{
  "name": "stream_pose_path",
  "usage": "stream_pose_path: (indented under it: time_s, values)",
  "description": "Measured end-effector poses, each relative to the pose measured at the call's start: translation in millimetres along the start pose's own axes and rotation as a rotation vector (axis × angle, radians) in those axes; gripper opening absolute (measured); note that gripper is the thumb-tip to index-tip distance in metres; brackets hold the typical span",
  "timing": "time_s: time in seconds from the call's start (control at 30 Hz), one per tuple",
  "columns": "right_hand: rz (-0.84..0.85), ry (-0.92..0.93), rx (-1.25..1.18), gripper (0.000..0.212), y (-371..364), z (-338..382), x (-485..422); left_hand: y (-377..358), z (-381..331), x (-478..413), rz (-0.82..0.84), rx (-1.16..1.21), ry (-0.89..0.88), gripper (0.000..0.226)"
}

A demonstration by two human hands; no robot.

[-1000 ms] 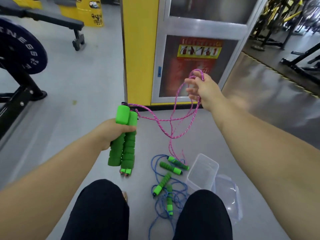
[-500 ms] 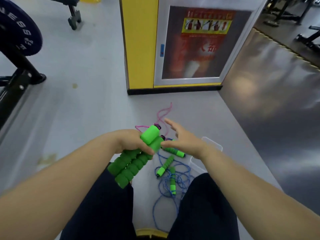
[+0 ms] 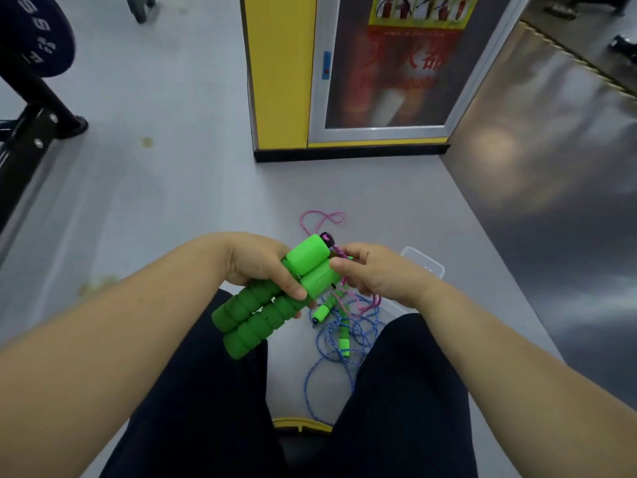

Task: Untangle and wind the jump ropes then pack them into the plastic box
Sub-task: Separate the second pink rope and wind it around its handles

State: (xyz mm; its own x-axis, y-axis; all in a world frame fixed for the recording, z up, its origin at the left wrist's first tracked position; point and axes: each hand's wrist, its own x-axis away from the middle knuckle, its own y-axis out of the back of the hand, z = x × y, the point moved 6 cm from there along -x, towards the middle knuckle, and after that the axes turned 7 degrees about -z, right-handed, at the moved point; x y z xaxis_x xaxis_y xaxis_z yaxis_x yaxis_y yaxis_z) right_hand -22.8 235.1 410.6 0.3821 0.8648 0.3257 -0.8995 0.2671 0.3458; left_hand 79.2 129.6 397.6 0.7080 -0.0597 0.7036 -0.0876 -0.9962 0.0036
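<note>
My left hand [image 3: 262, 267] grips two green foam handles [image 3: 272, 298] of the pink jump rope side by side, their tops pointing up and right. My right hand [image 3: 379, 274] pinches the pink cord [image 3: 336, 251] just where it leaves the handle tops. The rest of that cord trails down and loops on the floor [image 3: 322, 219]. Below my hands, between my knees, a blue jump rope [image 3: 331, 363] lies tangled with small green handles [image 3: 343, 341]. The clear plastic box [image 3: 425, 263] sits on the floor behind my right hand, mostly hidden by it.
A yellow pillar with a glass-fronted fire cabinet [image 3: 348, 81] stands ahead. A weight plate on a black rack [image 3: 31, 63] is at the far left. My dark-trousered legs [image 3: 206, 408] fill the bottom, over a yellow-edged seat [image 3: 303, 426].
My right hand came down from holding the pink cord high and now pinches it at the handle tops. My left hand lowered and tilted the handles. The view tipped downward.
</note>
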Motion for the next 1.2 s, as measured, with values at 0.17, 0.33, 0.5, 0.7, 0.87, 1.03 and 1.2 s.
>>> stream_pose_path:
  time_s: [0.17, 0.33, 0.5, 0.7, 0.87, 1.03, 1.2]
  values:
    - [-0.109, 0.038, -0.116, 0.016, 5.7, 5.3, -0.3, -0.5, -4.4, -0.2, -0.052, -0.006, 0.007, 0.022]
    - [-0.248, 0.03, -0.283, 0.005, 9.2, 6.1, -3.6, -2.5, -3.8, 0.7, -0.053, 0.028, 0.001, 0.027]
    - [-0.327, 0.051, -0.316, 0.008, 5.3, 10.3, -3.0, -2.0, 3.9, -5.9, -0.106, 0.105, -0.04, 0.024]
    - [-0.223, 0.021, -0.066, 0.036, -1.1, 16.5, -4.9, -7.8, 1.4, -4.5, -0.131, 0.06, -0.064, 0.027]
    - [-0.249, 0.103, -0.17, 0.028, -1.3, 27.4, -3.0, -18.4, -9.4, -1.0, -0.081, 0.055, -0.066, 0.04]
    - [-0.23, 0.083, -0.361, 0.009, 4.0, 26.4, 1.4, -23.7, -9.5, 0.1, -0.115, 0.156, -0.071, 0.042]
    - [-0.239, 0.106, -0.314, 0.015, 10.4, 30.0, 2.4, -29.5, 0.5, 8.7, -0.18, 0.159, -0.025, 0.055]
